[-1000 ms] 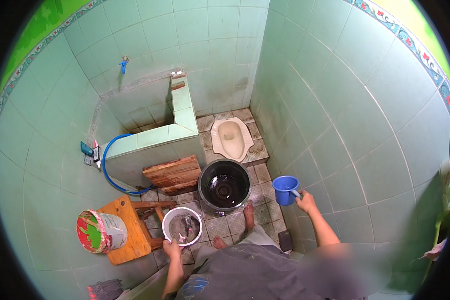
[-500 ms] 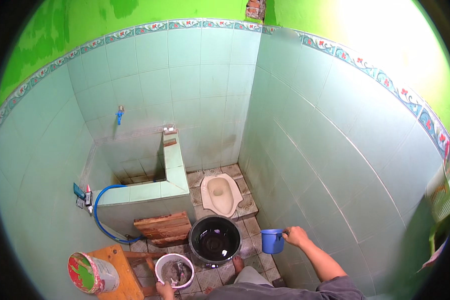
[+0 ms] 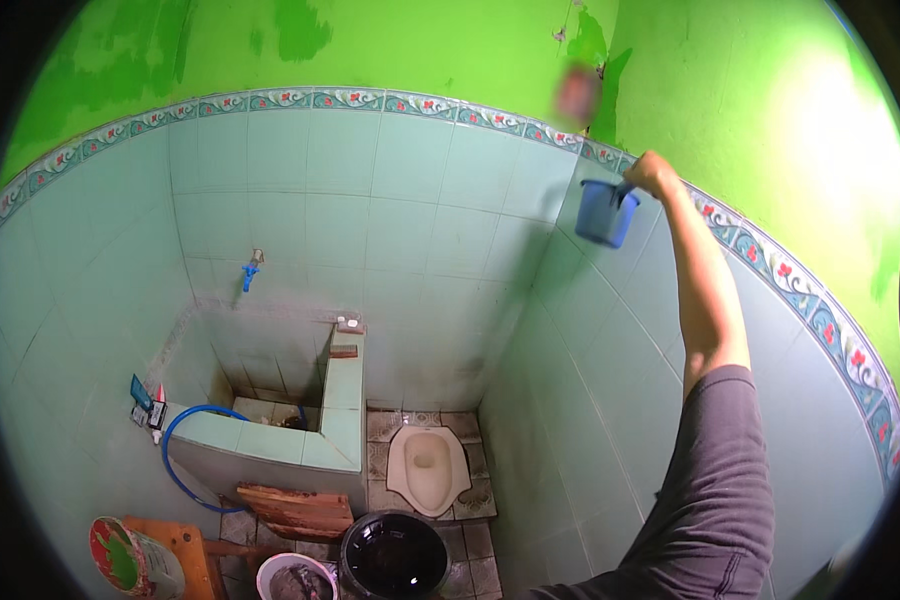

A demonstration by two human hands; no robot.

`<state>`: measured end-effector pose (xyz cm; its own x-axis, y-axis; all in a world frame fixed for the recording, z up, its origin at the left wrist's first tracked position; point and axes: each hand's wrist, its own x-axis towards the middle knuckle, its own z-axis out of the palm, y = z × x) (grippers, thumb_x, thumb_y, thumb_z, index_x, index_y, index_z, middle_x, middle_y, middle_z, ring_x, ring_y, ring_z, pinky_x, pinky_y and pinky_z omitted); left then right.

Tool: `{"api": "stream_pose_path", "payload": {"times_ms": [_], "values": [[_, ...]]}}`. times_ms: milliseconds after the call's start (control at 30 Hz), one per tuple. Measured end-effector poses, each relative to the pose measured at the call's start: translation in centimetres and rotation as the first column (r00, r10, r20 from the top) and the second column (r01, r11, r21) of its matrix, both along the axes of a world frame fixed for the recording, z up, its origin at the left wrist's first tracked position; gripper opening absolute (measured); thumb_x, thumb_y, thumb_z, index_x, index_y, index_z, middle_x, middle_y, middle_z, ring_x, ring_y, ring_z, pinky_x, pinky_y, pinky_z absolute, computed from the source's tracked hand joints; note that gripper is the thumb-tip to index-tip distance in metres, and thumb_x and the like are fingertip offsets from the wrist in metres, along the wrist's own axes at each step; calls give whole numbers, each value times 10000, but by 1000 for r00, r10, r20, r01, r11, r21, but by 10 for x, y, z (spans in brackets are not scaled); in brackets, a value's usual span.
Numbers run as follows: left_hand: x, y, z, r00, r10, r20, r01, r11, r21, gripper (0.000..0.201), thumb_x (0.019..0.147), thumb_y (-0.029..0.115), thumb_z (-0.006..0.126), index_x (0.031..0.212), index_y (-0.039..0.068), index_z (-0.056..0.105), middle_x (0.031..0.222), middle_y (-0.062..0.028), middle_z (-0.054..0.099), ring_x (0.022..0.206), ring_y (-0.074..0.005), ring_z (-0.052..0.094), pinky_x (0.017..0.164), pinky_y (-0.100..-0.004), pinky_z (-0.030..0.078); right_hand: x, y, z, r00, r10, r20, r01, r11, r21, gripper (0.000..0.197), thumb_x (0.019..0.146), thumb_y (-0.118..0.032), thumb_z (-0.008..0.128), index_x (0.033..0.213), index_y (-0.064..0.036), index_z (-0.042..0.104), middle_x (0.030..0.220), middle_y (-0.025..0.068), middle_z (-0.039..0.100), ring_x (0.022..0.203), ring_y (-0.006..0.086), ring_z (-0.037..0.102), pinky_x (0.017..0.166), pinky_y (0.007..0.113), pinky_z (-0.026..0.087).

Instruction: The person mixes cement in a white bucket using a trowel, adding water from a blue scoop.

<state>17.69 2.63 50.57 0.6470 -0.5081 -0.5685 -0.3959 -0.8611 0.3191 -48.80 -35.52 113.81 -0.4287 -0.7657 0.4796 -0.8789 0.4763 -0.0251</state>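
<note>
My right hand (image 3: 653, 174) is raised on an outstretched arm, with its fingers closed on the handle of a blue plastic water dipper (image 3: 602, 218). The dipper hangs in front of the tiled corner, just below the flowered border. What it contains is hidden from this angle. Down on the floor stands a large black basin (image 3: 395, 556) holding dark, shiny liquid. Beside it, a small white bucket (image 3: 298, 580) with a greyish mix is cut by the lower edge. My left hand does not show.
A squat toilet (image 3: 428, 468) lies beyond the basin. To its left stands a tiled water tank (image 3: 342, 425) with a blue hose (image 3: 175, 470) over its rim and a wooden board (image 3: 295, 510) against its front. A paint-smeared bucket (image 3: 155, 570) rests on a wooden bench (image 3: 198, 562).
My right hand has lifted the dipper from low by the right wall to high near the corner. The view has tilted upward, and my left hand has gone out of it.
</note>
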Motion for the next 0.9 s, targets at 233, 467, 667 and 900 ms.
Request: {"api": "stream_pose_path", "payload": {"times_ms": [233,467,667,900], "values": [[18,23,-92,989,46,-137,-112,842,-527,585,836,386,664,1260,-3,556,1233,-251,584,1122,-374,566,946,-448,451,-14,-52,-43,982,150,-113,-171,961,-217,300,775,-301,668,974,-90,748,954,187,703,910,318,689,854,394,538],[24,8,-108,996,-14,-87,-28,886,-462,574,847,382,662,1247,-14,553,1191,-238,609,1012,-385,601,890,-449,479,8,-2,-185,960,279,6,-272,940,-204,253,799,-270,667,966,-95,741,927,179,700,875,353,680,808,432,545],[50,12,-154,995,-6,-99,-52,820,-571,404,840,286,679,1073,-35,599,999,-171,655,818,-315,611,768,-451,502,63,94,-344,913,340,226,-330,940,-83,293,823,-287,670,1032,-88,721,917,176,700,848,351,683,768,430,545],[56,38,-120,990,-40,-133,-48,800,-598,199,837,111,666,960,-13,572,890,-106,603,752,-208,566,608,-381,510,139,219,-515,875,279,396,-367,916,165,282,844,-344,645,1034,-152,725,853,165,700,812,360,673,743,459,543]]}}
